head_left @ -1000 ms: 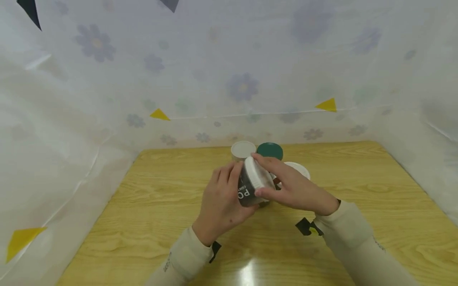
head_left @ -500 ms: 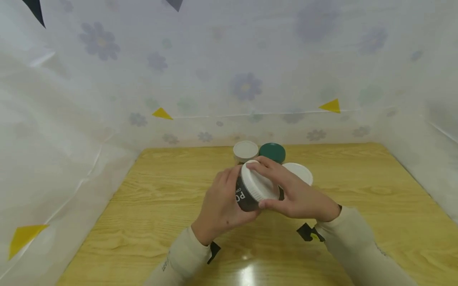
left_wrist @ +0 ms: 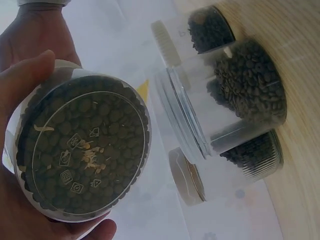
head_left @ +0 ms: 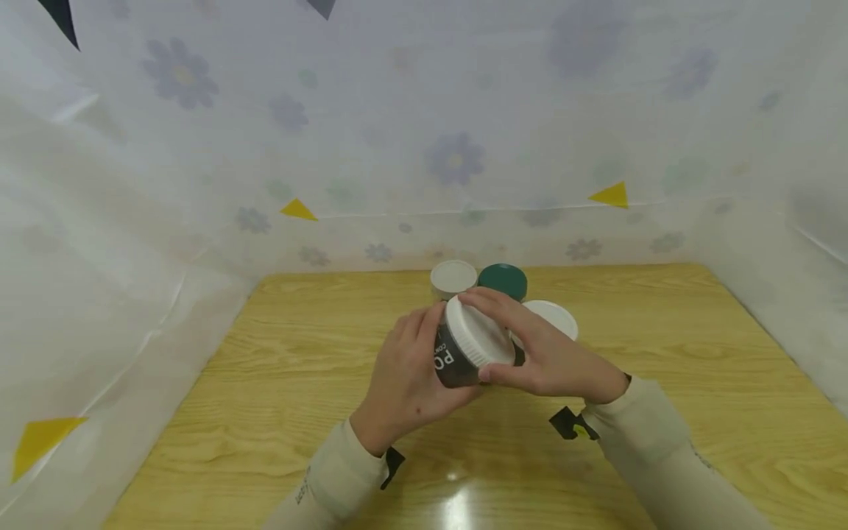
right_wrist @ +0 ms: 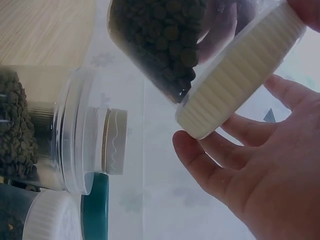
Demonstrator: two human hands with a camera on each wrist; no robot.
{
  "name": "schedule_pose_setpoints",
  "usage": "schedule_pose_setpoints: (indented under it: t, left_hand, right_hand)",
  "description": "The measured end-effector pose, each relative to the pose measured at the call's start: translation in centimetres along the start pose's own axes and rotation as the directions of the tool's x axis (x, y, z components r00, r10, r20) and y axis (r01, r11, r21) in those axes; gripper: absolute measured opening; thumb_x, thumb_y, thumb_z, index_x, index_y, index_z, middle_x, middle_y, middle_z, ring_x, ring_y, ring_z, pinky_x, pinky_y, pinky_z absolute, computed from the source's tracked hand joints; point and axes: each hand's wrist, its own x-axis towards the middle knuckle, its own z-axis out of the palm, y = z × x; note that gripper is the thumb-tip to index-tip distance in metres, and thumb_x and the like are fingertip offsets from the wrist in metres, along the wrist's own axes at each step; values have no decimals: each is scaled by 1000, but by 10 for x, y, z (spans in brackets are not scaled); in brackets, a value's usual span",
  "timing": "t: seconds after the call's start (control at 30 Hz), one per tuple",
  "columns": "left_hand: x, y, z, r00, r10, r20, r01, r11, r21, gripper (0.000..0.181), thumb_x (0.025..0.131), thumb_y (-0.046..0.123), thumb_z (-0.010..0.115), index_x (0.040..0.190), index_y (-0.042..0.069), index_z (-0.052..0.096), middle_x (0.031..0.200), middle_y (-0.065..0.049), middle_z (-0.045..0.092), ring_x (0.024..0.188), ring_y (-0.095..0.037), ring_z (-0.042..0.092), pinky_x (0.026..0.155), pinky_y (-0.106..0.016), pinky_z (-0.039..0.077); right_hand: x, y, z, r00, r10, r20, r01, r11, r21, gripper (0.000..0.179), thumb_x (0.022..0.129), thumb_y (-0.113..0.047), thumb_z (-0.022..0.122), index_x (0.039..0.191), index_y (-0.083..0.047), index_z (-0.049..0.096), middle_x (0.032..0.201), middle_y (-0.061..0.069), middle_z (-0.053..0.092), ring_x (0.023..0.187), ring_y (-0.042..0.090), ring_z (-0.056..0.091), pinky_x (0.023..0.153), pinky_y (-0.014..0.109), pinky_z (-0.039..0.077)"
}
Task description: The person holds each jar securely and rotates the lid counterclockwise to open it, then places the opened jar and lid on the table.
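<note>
Possibly, pellets could spill if the white lid loosens, since the left hand grips the jar tilted above the table while the right hand pinches the lid's rim

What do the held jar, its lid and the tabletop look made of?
Held jar: probably clear, glossy plastic; pellets show through.
White lid: likely opaque, low-sheen plastic; ribbed rim.
Tabletop: wood or wood-look laminate, somewhat glossy; visible grain, bright reflection.
</note>
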Motion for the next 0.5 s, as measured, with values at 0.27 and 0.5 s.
schedule_pose_setpoints:
  t: [0.27, 0.5]
  left_hand:
    - [1, 0, 1, 998, 21, -52, -19, 999, 33, 103, 65, 59, 84, 145, 11, 42, 123, -8, 61, 111, -24, 61, 94, -41, 53]
    - [0, -1, 0, 999, 16, -45, -14, 998, 57, 106, 64, 59, 85, 147, 13, 40, 125, -8, 61, 113, -25, 61, 93, -43, 53]
  right_hand:
    - [-3, -2, -1, 995, 23, -102, -31, 996, -83, 74, 94, -35, 67, 156, -20, 31, 163, 12, 24, 150, 36, 25, 106, 64, 39]
    - [-6, -16, -5, 957, 241, -162, -260, 959, -113, 62, 100, -36, 58, 154, -18, 34, 153, 11, 43, 133, 34, 50, 95, 54, 50]
